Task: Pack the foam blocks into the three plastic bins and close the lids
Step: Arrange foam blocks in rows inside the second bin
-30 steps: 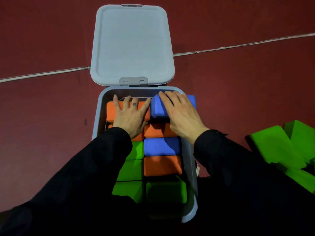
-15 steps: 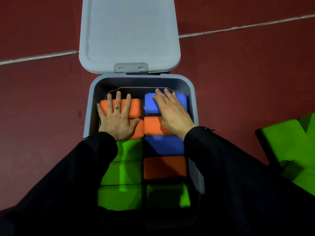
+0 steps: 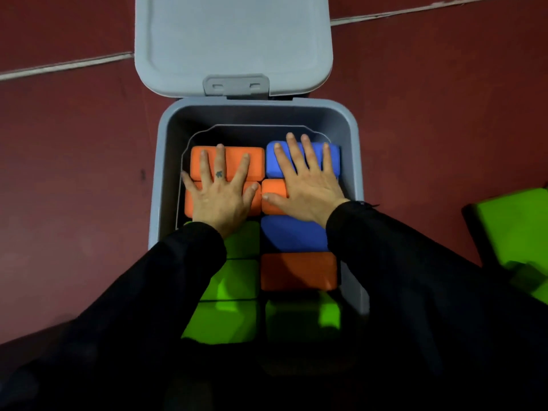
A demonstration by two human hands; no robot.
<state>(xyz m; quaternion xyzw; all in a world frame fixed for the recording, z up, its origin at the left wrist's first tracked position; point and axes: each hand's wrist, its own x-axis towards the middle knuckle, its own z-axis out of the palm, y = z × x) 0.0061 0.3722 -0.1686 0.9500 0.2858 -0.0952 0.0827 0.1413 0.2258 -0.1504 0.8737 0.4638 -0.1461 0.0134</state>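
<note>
Both hands lie flat and spread, palms down, on the far rows of blocks in the grey bin [image 3: 354, 161]; neither grasps anything. The left hand [image 3: 221, 200] covers two orange blocks [image 3: 255, 161], fingers fanned across the seam between them. The right hand [image 3: 308, 191] spans the far blue block [image 3: 333, 158] and the orange one just behind it. Likely purpose: pressing the foam level so the top layer sits below the rim. The blocks lie directly under the palms, packed two across, green ones [image 3: 225, 320] nearest the person. The lid [image 3: 231, 40] stands open behind the bin. Loose green blocks [image 3: 516, 229] remain on the floor to the right, well apart.
</note>
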